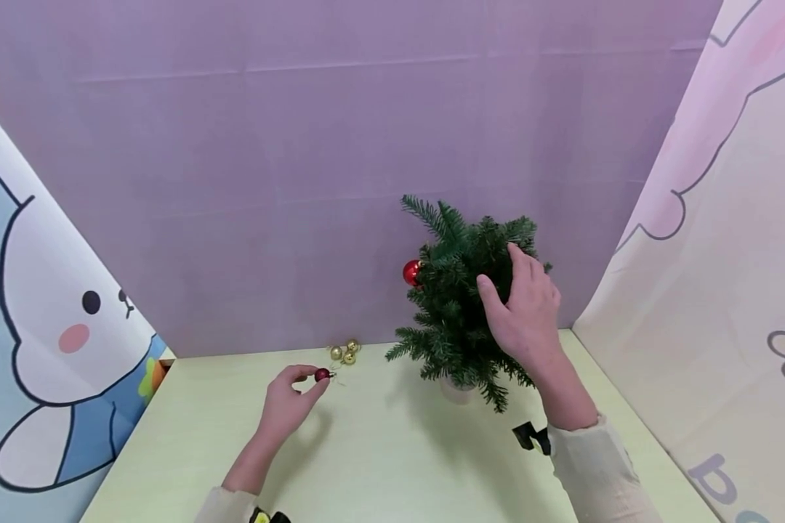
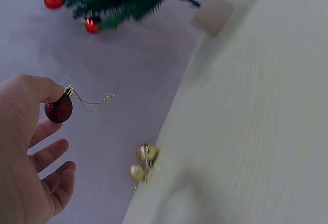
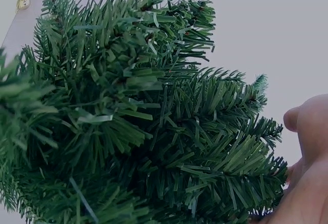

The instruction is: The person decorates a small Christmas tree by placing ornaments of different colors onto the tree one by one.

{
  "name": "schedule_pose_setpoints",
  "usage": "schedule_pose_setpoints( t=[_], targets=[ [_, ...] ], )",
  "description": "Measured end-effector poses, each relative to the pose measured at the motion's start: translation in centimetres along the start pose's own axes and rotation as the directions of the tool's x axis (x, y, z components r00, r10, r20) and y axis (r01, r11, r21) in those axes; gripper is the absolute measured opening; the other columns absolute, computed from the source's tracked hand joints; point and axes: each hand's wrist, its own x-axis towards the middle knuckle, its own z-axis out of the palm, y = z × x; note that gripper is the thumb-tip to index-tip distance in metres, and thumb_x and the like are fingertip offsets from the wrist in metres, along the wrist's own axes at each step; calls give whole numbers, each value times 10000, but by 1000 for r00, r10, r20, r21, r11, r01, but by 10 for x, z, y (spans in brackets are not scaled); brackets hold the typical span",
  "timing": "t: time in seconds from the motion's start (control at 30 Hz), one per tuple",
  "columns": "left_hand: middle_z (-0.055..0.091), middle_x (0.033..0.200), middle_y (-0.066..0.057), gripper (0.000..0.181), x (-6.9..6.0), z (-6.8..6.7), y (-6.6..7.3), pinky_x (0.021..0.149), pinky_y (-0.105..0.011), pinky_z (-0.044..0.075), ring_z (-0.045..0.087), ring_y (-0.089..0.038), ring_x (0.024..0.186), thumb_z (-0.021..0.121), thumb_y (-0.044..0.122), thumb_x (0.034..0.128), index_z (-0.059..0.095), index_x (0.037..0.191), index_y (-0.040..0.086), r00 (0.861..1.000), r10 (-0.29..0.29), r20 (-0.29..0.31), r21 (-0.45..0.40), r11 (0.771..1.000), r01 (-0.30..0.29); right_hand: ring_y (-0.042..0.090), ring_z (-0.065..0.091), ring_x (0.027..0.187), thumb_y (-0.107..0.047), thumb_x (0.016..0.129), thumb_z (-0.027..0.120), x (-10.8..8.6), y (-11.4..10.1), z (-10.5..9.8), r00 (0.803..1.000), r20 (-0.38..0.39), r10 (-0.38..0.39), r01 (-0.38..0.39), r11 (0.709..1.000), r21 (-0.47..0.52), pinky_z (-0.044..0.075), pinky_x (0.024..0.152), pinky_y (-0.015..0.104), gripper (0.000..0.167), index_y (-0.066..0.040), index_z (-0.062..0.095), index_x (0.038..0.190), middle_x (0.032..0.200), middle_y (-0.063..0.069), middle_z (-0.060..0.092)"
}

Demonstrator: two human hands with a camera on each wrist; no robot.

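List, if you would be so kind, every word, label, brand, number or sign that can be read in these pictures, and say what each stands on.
"b" (probably): a tilted purple letter on the right-hand backdrop.
Unreadable: a bluish shape near it, cut off by the picture's edge.
No readable text shows on the dark red ball, the gold balls or the pot.

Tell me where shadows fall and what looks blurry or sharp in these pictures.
Head view: soft shadows on the pale yellow-green table from the bushy green artificial tree and the left hand; left wrist view: the tree's pale blocky base and small round shiny gold balls look soft; right wrist view: needles at the left edge blur, those mid-frame look sharper.
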Motion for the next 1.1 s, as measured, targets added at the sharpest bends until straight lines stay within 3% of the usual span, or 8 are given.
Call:
schedule_pose_setpoints(
  t=[0.1, 0.3, 0.5, 0.67, 0.97, 1.1],
  targets=[
    [665, 1054, -1, 229, -16, 7, 19, 786, -394, 484, 597, -220, 1016, 791, 239, 828, 717, 1017, 132, 1000, 2, -20, -26, 1000, -2, 464, 288, 1331, -497, 995, 450, 0, 3, -2, 1000, 8, -16, 16, 1000, 11, 145, 1025, 683, 696, -103, 249, 1532, 1488, 218, 320],
    [668, 1029, 39, 211, -25, 19, 48, 764, -373, 489, 601, -176, 992, 796, 202, 821, 717, 1011, 153, 999, 44, -30, -97, 994, -47, 441, 267, 1354, -461, 996, 465, 0, 5, -2, 999, -21, -27, 27, 999, 17, 142, 1031, 675, 680, -87, 260, 1526, 1502, 210, 295],
    [667, 1026, 73, 218, -34, 33, 65, 761, -411, 501, 596, -158, 987, 801, 179, 814, 714, 1014, 180, 997, 58, -44, -165, 984, -64, 431, 268, 1358, -439, 996, 478, 0, 9, 0, 997, -61, -48, 49, 999, 22, 149, 1030, 673, 654, -84, 297, 1514, 1499, 222, 297],
    [665, 1014, 72, 212, -45, 46, 77, 758, -372, 497, 587, -156, 990, 808, 175, 808, 716, 999, 187, 998, 47, -45, -221, 974, -56, 429, 296, 1345, -433, 995, 483, -3, 14, 1, 996, -67, -65, 68, 997, 38, 174, 1011, 680, 633, -75, 338, 1495, 1489, 212, 326],
    [665, 1001, 53, 197, -62, 67, 114, 761, -353, 500, 591, -214, 1000, 803, 229, 817, 722, 989, 177, 995, 38, -88, -284, 957, -62, 427, 291, 1353, -434, 990, 496, -8, 20, -3, 993, -43, -114, 117, 991, 61, 192, 992, 690, 652, -65, 327, 1500, 1498, 208, 318],
    [668, 1012, 41, 215, -68, 77, 129, 772, -346, 501, 585, -222, 1006, 795, 256, 825, 715, 999, 159, 994, 27, -102, -307, 950, -58, 425, 273, 1357, -423, 980, 519, -13, 20, -7, 978, -104, -178, 186, 980, 69, 172, 1028, 663, 639, -48, 365, 1474, 1486, 219, 320]
  ],
)
